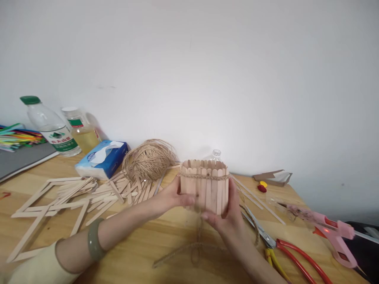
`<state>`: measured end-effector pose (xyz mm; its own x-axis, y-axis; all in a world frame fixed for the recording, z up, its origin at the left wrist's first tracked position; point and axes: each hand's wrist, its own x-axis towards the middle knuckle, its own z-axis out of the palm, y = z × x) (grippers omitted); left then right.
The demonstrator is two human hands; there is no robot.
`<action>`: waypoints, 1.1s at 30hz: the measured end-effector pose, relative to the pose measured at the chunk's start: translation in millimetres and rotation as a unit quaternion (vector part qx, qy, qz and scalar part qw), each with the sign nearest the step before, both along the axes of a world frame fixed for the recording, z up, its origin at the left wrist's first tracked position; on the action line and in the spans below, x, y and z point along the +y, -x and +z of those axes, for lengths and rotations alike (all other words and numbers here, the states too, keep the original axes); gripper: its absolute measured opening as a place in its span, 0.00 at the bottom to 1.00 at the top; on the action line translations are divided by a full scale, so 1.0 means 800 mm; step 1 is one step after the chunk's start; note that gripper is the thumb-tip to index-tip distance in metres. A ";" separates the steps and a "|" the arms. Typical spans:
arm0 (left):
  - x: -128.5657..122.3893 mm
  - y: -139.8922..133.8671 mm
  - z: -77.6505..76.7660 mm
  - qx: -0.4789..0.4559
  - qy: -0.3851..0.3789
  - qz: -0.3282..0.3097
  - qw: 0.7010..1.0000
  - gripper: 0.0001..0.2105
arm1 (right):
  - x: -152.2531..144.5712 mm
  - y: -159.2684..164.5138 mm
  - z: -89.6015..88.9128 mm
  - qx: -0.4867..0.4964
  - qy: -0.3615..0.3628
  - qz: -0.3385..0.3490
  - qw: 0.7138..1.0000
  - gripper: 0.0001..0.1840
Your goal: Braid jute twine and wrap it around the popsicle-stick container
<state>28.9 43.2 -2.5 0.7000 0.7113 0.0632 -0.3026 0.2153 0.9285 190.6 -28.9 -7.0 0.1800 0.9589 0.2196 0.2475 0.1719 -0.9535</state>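
Between my two hands is a small container made of upright popsicle sticks [204, 189], with a braided twine band around its upper part. My left hand [177, 196] grips its left side, the thumb lying across the front. On the other side my right hand [226, 217] wraps the lower right corner, thumb at the bottom edge. Loose twine [174, 252] hangs below the container and trails over the wooden table [124, 252]. The container's back and most of its inside are hidden.
Left of the container lie loose popsicle sticks [118, 189], a twine ball [149, 159], a tissue pack [102, 157] and a water bottle [55, 130]. At right are red-handled scissors [266, 238] and a pink glue gun [331, 232] with a lit red light. A glass bottle [216, 154] stands behind.
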 end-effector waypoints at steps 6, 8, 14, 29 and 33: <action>-0.002 0.002 0.010 0.053 0.060 0.054 0.995 0.38 | 0.004 0.000 0.005 0.085 0.042 0.084 0.992 0.51; -0.002 0.002 0.013 0.047 0.059 0.046 0.996 0.40 | 0.006 0.000 0.012 0.116 0.063 0.099 0.986 0.49; -0.004 -0.004 0.012 0.026 0.033 0.027 0.999 0.41 | 0.007 -0.002 0.014 0.139 0.081 0.105 0.981 0.49; -0.002 -0.003 -0.002 0.048 -0.048 0.030 0.997 0.48 | 0.010 -0.014 0.016 0.125 0.057 0.147 0.980 0.51; 0.001 0.000 -0.004 0.080 -0.088 0.023 0.993 0.49 | 0.014 -0.020 0.016 0.134 0.044 0.131 0.981 0.48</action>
<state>28.6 44.2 -5.7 0.6777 0.7310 0.0802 -0.1539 0.0343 0.9875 206.4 -17.6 6.0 -0.0358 0.9931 0.1121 -0.0552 0.1100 -0.9924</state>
